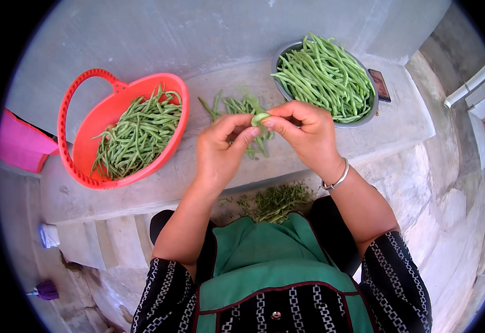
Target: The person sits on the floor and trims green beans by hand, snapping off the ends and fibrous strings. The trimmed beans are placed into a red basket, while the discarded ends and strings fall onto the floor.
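Observation:
Between my hands is a green bean (pixel 260 118), pinched from both sides and blurred by motion. My left hand (pixel 224 141) closes thumb and forefinger on its left end. My right hand (pixel 304 129), with a silver bangle on the wrist, grips the right end the same way. Under my hands, a small pile of green beans (pixel 234 105) lies on the concrete ledge (pixel 220 183). To the left stands a red plastic basket (pixel 177 133) with a tall handle, partly filled with beans. A grey metal basin (pixel 280 89) heaped with long beans sits at the far right.
A phone (pixel 379 85) lies beside the basin. Bean trimmings (pixel 278 201) are heaped on the ground below the ledge, in front of my green apron (pixel 270 277). Pink cloth (pixel 23 143) hangs at the left, and a purple brush (pixel 46 289) is at the lower left.

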A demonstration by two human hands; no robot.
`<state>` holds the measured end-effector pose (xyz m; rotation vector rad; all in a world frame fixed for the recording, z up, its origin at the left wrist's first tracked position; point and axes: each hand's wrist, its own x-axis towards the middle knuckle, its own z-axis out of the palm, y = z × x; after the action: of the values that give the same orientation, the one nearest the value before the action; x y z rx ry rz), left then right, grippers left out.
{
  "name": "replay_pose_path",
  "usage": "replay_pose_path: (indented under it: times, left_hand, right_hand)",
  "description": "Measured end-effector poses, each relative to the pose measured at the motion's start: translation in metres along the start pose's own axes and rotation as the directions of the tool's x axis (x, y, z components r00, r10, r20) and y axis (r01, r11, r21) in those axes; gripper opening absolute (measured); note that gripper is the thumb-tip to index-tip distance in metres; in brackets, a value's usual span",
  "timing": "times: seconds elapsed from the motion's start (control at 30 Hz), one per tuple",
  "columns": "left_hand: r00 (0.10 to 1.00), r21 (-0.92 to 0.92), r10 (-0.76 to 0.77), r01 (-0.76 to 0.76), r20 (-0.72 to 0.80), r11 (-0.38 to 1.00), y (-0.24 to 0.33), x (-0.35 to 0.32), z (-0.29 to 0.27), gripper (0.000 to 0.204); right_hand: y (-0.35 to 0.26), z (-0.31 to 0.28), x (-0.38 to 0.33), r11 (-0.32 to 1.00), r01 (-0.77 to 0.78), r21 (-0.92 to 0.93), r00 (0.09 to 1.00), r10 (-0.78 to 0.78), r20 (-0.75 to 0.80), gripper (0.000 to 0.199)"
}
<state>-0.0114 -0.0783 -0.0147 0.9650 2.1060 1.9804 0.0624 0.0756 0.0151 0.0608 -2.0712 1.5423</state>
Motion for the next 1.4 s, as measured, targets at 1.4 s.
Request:
replay_pose_path:
  times: [1.4]
  left_hand:
    - [0.947, 0.375, 0.302, -0.32, 0.108, 0.87, 0.0, 0.002, 0.001, 0.031]
  right_hand:
    - [0.007, -0.003, -0.007, 0.989, 0.042, -0.141, 0.996, -0.03, 0.081, 0.012]
